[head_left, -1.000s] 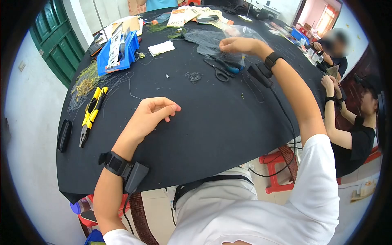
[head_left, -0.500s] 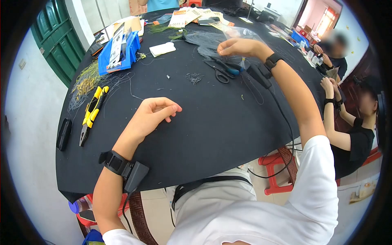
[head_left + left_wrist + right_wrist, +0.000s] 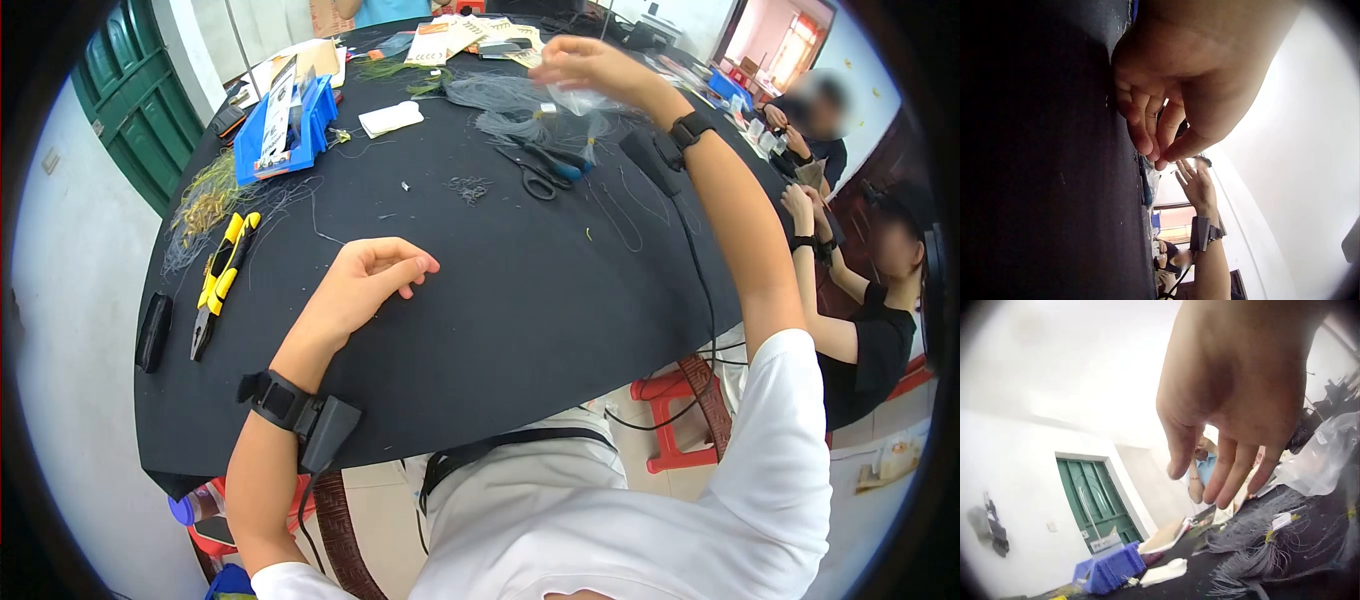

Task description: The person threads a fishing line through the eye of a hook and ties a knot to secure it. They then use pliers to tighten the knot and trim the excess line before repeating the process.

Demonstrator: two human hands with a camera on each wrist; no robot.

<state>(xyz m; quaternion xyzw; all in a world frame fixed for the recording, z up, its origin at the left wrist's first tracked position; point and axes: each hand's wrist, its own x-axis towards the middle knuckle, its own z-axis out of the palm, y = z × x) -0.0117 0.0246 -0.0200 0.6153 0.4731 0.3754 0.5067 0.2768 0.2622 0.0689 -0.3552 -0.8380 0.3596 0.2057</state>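
Note:
My left hand (image 3: 368,283) rests on the black tabletop, fingers loosely curled and thumb tip close to the index fingertip; the left wrist view shows no clear object in this hand (image 3: 1179,75). Raised over the far part of the table, my right hand (image 3: 595,70) has its fingers spread apart. Nothing is in that hand (image 3: 1235,406) in the right wrist view. Below it lie bundles of fine grey strands (image 3: 1254,553), one with a white tag (image 3: 1282,520), beside a clear plastic bag (image 3: 1319,462). Dark-handled scissors (image 3: 540,182) and blue-black pliers (image 3: 560,163) lie nearer.
Yellow-black pliers (image 3: 226,270) and a black case (image 3: 154,332) lie at left. A blue bin (image 3: 312,128), white folded cloth (image 3: 391,119), yellow-green strands (image 3: 205,210) and papers (image 3: 440,45) are farther back. A black cable (image 3: 708,300) trails from my right wrist. Other people sit at right.
My right hand has risen away from the grey strands toward the far side, and its fingers have spread. The left hand has stayed in place.

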